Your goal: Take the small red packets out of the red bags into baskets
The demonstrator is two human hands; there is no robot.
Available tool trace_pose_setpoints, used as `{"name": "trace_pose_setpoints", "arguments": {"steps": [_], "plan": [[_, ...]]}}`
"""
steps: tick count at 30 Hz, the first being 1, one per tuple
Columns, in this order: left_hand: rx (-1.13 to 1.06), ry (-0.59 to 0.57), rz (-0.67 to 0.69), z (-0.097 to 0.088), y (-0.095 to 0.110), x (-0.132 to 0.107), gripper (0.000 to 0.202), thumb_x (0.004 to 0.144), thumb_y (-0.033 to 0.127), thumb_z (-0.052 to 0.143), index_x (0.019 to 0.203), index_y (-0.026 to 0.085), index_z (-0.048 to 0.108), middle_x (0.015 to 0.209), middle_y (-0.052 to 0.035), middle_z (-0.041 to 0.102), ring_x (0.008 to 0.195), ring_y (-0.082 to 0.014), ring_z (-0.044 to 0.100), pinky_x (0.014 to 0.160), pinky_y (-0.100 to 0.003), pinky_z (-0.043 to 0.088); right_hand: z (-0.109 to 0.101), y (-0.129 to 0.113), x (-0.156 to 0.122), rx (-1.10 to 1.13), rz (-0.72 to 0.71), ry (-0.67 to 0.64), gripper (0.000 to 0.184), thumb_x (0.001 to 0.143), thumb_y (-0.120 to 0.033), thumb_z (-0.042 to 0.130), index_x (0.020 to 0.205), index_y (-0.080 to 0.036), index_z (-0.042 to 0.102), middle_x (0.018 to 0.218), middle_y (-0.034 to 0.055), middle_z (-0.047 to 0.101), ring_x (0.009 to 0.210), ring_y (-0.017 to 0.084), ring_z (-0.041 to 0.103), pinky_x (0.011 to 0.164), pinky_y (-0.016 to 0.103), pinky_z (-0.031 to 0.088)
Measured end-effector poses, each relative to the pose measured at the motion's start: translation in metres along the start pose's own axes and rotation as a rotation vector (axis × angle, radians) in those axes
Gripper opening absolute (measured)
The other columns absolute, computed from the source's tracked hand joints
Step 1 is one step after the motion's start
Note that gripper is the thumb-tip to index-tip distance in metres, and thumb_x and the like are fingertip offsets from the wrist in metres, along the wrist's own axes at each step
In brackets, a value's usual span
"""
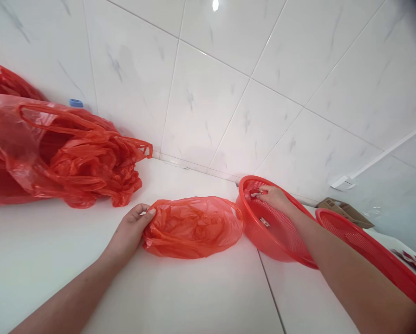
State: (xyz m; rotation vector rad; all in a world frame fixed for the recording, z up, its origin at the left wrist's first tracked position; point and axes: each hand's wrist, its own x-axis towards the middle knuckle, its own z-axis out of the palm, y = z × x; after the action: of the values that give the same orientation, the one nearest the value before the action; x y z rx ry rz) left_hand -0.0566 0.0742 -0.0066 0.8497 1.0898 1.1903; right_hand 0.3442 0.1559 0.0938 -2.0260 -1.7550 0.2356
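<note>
Head view: our open-fingered left hand [129, 232] touches a flattened red plastic bag [192, 227] lying long axis sideways. Our right hand [274, 197] pinches the mesh of a round red plastic basket [244, 178].

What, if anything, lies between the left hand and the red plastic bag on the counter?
Nothing visible: the left hand touches the red plastic bag directly. The right hand, over the red perforated basket, has that basket's rim between it and the bag.

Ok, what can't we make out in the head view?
small white item pinched by the right hand in the red perforated plastic basket: too small to identify.
blue cap: whatever it tops is hidden by the crumpled red plastic bags.
second red perforated plastic basket: cut off by the right edge.
</note>
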Motion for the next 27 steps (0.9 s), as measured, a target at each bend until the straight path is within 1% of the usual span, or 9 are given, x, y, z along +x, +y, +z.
{"name": "trace_pose_setpoints", "arguments": {"steps": [3, 6, 10, 13, 18, 20, 22, 25, 27], "plan": [[0.002, -0.002, 0.016, 0.001, 0.001, -0.002, 0.034, 0.07, 0.052, 0.063, 0.076, 0.022, 0.048, 0.059, 0.0055, 0.055, 0.048, -0.0114, 0.051, 0.046, -0.021, 0.04, -0.023, -0.034, -0.012, -0.153, -0.209, 0.039, 0.015, 0.075, -0.029, 0.056, 0.084, -0.025, 0.068, 0.092, 0.001, 0.063, 0.074, 0.015, 0.057, 0.063, 0.027, 0.042], [0.019, 0.009, 0.033, 0.002, 0.001, -0.002, 0.035, 0.07, 0.053, 0.062, 0.077, 0.022, 0.048, 0.059, 0.0055, 0.055, 0.046, -0.0112, 0.05, 0.045, -0.021, 0.038, -0.026, -0.078, -0.038, -0.276, -0.485, 0.017, 0.017, 0.081, -0.026, 0.051, 0.081, -0.028, 0.068, 0.101, -0.0005, 0.06, 0.08, 0.014, 0.057, 0.065, 0.026, 0.042], [0.011, -0.014, 0.039, 0.001, 0.0, -0.001, 0.035, 0.071, 0.052, 0.062, 0.077, 0.022, 0.047, 0.057, 0.0062, 0.053, 0.044, -0.011, 0.049, 0.044, -0.021, 0.037, 0.01, -0.127, -0.072, -0.374, -0.762, -0.079, 0.021, 0.083, -0.024, 0.049, 0.079, -0.028, 0.069, 0.104, 0.0016, 0.058, 0.09, 0.018, 0.055, 0.059, 0.026, 0.04], [-0.017, -0.029, 0.041, 0.0, -0.002, 0.001, 0.033, 0.072, 0.051, 0.063, 0.077, 0.022, 0.047, 0.057, 0.0063, 0.054, 0.043, -0.0107, 0.049, 0.043, -0.021, 0.038, 0.045, -0.147, -0.087, -0.376, -0.839, -0.21, 0.025, 0.085, -0.023, 0.046, 0.086, -0.029, 0.07, 0.105, 0.002, 0.058, 0.096, 0.02, 0.054, 0.061, 0.025, 0.043], [-0.04, -0.032, 0.048, 0.0, -0.002, 0.002, 0.034, 0.071, 0.05, 0.064, 0.078, 0.022, 0.046, 0.057, 0.0047, 0.058, 0.045, -0.0113, 0.052, 0.044, -0.021, 0.04, 0.058, -0.16, -0.095, -0.115, -0.77, -0.444, 0.045, 0.078, -0.034, 0.06, 0.122, -0.043, 0.054, 0.124, -0.0043, 0.053, 0.109, 0.022, 0.053, 0.086, 0.032, 0.046], [-0.048, -0.034, 0.048, 0.0, -0.001, 0.002, 0.034, 0.071, 0.049, 0.064, 0.077, 0.022, 0.045, 0.058, 0.0042, 0.06, 0.046, -0.0117, 0.053, 0.046, -0.022, 0.042, 0.043, -0.157, -0.089, -0.077, -0.671, -0.343, 0.054, 0.078, -0.038, 0.059, 0.13, -0.044, 0.044, 0.129, -0.006, 0.051, 0.113, 0.023, 0.051, 0.09, 0.034, 0.045], [-0.03, -0.029, 0.047, 0.0, -0.001, 0.002, 0.035, 0.07, 0.05, 0.064, 0.077, 0.022, 0.045, 0.058, 0.0044, 0.06, 0.046, -0.012, 0.054, 0.046, -0.022, 0.042, 0.022, -0.147, -0.076, -0.123, -0.549, -0.119, 0.05, 0.08, -0.039, 0.054, 0.13, -0.04, 0.045, 0.127, -0.0035, 0.054, 0.109, 0.023, 0.054, 0.085, 0.036, 0.045], [0.021, -0.014, 0.049, -0.001, -0.002, 0.003, 0.035, 0.071, 0.052, 0.062, 0.077, 0.022, 0.045, 0.058, 0.0041, 0.061, 0.047, -0.0123, 0.054, 0.046, -0.022, 0.042, -0.006, -0.116, -0.052, -0.311, -0.373, 0.145, 0.028, 0.084, -0.035, 0.046, 0.104, -0.027, 0.063, 0.108, 0.0029, 0.063, 0.093, 0.023, 0.059, 0.074, 0.036, 0.043], [0.037, -0.011, 0.053, -0.002, -0.003, 0.004, 0.035, 0.071, 0.053, 0.062, 0.078, 0.022, 0.046, 0.059, 0.0041, 0.061, 0.047, -0.0124, 0.054, 0.046, -0.022, 0.042, -0.017, -0.088, -0.04, -0.401, -0.229, 0.137, 0.022, 0.082, -0.033, 0.045, 0.086, -0.025, 0.066, 0.089, 0.0046, 0.067, 0.076, 0.022, 0.06, 0.063, 0.033, 0.041]]}}
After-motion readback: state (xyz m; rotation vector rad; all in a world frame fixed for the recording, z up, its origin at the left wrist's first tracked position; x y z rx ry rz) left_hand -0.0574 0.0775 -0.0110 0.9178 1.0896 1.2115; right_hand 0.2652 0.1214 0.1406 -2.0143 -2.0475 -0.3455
